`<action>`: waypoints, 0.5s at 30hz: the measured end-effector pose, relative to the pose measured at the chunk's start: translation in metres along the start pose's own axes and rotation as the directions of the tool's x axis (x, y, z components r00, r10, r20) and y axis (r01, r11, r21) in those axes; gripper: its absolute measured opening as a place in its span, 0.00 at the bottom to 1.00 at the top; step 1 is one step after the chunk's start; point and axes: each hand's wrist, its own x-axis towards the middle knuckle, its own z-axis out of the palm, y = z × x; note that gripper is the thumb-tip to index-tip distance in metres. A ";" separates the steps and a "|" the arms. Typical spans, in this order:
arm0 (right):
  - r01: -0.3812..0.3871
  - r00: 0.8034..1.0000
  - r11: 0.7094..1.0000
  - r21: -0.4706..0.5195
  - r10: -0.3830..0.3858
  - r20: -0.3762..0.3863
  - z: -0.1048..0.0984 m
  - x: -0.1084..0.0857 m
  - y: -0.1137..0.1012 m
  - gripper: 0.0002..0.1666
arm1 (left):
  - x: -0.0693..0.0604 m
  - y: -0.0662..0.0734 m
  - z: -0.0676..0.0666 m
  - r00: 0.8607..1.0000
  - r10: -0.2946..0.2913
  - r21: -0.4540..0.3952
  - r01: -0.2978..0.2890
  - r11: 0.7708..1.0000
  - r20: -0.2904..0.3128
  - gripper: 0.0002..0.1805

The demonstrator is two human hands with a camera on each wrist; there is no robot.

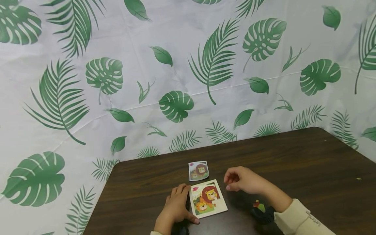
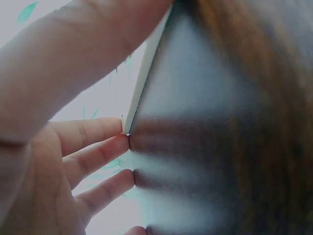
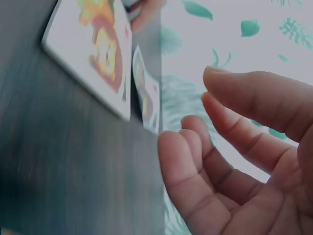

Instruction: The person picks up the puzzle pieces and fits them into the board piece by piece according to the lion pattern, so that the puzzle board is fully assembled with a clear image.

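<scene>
A square jigsaw puzzle board with a lion and a tiger lies flat on the table; its lower right shows a bare pale patch. My left hand rests along its left side, fingers spread and fairly straight, the thumb at the near left corner. In the left wrist view, the fingertips touch the table and the index finger meets the corner of the board. To the right of the board, my right hand hovers with loosely bent fingers. Nothing sits between its thumb and fingers in the right wrist view.
Just beyond the board lies a small picture card with the same lion, its edge curling. Colourful puzzle pieces lie by the right wrist, partly hidden by a black wrist device. Behind the dark wooden table hangs a leaf-print cloth.
</scene>
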 end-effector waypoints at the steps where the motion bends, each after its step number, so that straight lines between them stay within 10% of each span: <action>1: -0.007 1.000 1.000 -0.007 0.007 -0.004 -0.003 -0.004 0.002 0.09 | 0.000 0.000 0.000 1.000 0.001 0.001 -0.001 1.000 0.000 0.60; 15: -0.047 0.999 0.996 -0.074 0.046 -0.014 -0.018 -0.037 0.026 0.13 | 0.002 -0.002 0.001 1.000 -0.002 0.002 0.002 1.000 0.005 0.60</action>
